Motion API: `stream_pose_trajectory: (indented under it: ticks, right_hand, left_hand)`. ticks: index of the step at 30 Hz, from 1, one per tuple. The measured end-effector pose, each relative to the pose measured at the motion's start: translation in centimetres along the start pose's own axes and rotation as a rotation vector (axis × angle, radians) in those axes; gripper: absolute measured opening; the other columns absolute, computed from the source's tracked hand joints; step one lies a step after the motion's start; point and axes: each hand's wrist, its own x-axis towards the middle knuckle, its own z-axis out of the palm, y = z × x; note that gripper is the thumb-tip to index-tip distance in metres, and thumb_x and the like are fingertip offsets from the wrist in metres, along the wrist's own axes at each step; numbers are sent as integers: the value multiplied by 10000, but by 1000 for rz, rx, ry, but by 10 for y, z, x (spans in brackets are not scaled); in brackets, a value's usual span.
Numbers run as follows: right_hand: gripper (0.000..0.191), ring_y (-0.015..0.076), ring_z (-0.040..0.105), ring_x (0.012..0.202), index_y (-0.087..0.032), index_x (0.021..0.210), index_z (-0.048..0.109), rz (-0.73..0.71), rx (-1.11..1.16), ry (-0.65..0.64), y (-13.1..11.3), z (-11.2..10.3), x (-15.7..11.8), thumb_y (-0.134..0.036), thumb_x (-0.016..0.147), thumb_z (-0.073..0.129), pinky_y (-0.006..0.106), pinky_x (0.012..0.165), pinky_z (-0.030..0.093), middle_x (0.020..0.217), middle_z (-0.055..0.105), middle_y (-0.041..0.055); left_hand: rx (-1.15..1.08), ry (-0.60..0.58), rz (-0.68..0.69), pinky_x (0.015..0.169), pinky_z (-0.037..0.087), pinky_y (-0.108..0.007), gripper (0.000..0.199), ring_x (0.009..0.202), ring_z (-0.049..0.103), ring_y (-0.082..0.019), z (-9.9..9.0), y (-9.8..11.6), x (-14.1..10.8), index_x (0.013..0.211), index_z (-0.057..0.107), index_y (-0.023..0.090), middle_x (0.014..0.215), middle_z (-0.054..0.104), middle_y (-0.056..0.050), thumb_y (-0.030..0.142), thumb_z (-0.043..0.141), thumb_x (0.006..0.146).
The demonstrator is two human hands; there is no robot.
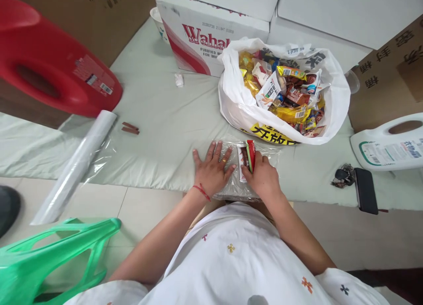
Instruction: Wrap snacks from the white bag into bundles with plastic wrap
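Note:
My left hand (213, 169) lies flat with its fingers spread, at the left side of a clear plastic sheet (228, 188) on the cloth. My right hand (262, 176) is closed on a red and green snack packet (250, 154), held over the sheet. Under my right thumb and beside that packet is a white and brown snack packet (242, 157); whether I grip it or only touch it is unclear. Just beyond my hands stands a white plastic bag (228, 93), open at the top and full of small wrapped snacks (291, 95).
At left, a roll of clear plastic film (77, 164) overhangs the table edge near a red jug (66, 62) and brown sticks (130, 128). A Wahaha carton (188, 40) stands behind. Keys (343, 176), a phone (365, 190) and a white bottle (390, 148) are right. A green stool (59, 247) sits below left.

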Motion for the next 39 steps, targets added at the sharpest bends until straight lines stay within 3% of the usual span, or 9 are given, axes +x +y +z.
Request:
stream_pose_trajectory:
  ticks: [5, 12, 17, 19, 21, 27, 30, 36, 39]
  right_hand:
    - [667, 333, 730, 1091, -109, 1564, 398, -18, 60, 10, -6, 0, 10, -518, 1059, 547, 402, 869, 552, 1340, 639, 207]
    - [923, 338, 738, 1043, -100, 1660, 288, -40, 142, 99, -7, 5, -16, -699, 1012, 559, 416, 817, 577, 1432, 571, 256]
    - [563, 270, 729, 970, -183, 1453, 586, -197, 184, 452, 46, -34, -19, -586, 1094, 424, 363, 767, 563, 1210, 722, 154]
    - [417, 272, 712, 1018, -210, 1276, 698, -196, 123, 668, 77, -61, 4, -478, 1097, 434, 364, 819, 555, 1116, 746, 129]
    - [358, 290, 686, 1105, -210, 1250, 727, -215, 3, 735, 104, -88, 39, -363, 1061, 464, 372, 841, 544, 1201, 734, 139]
    - [557, 308, 628, 1251, -253, 1469, 656, -481, -343, 238, 131, -125, 127, -163, 938, 514, 371, 850, 517, 1608, 544, 85]
    - [520, 335, 540, 1372, -260, 1499, 623, -498, -387, 205, 126, -124, 136, -245, 990, 518, 382, 869, 513, 1696, 434, 94]
    - [370, 312, 568, 1298, -218, 1160, 776, -451, -350, 330, 133, -132, 124, -340, 1077, 437, 357, 805, 486, 1489, 628, 112]
    - [388, 294, 615, 1212, -231, 1363, 709, -489, -369, 256, 134, -132, 123, -289, 1037, 507, 329, 751, 458, 1502, 626, 109]
  left_hand:
    - [-1, 2, -3, 1222, -9, -873, 636, 1672, 223, -387, -1, 0, 0, 1665, 425, 286, 1789, 239, -146, 574, 342, 1104]
    - [13, -8, 1, 1224, -29, -864, 633, 1674, 219, -381, 0, -1, 0, 1667, 422, 278, 1789, 238, -154, 554, 345, 1103]
    - [27, -5, 0, 1239, -43, -843, 614, 1669, 235, -371, 0, -1, 1, 1658, 442, 288, 1790, 240, -150, 538, 347, 1105]
    - [33, -6, 2, 1239, -43, -841, 609, 1670, 236, -365, 0, -1, 1, 1658, 442, 290, 1790, 243, -148, 532, 339, 1109]
    - [40, -1, 4, 1237, -35, -846, 610, 1669, 239, -364, 0, -1, 1, 1661, 437, 281, 1789, 242, -150, 528, 336, 1111]
    - [42, 12, 5, 1243, 18, -849, 603, 1656, 276, -376, -1, 0, 0, 1659, 442, 283, 1777, 274, -153, 510, 335, 1111]
    - [33, 13, 3, 1239, 35, -859, 606, 1652, 282, -391, -2, 0, 1, 1657, 447, 284, 1772, 289, -156, 507, 344, 1103]
    - [42, 7, 4, 1235, 43, -865, 610, 1652, 281, -397, -3, 1, 1, 1656, 450, 265, 1772, 288, -163, 498, 333, 1105]
    - [43, 6, 8, 1235, 44, -865, 613, 1655, 272, -399, -2, 0, 1, 1659, 445, 260, 1774, 285, -163, 498, 340, 1103]
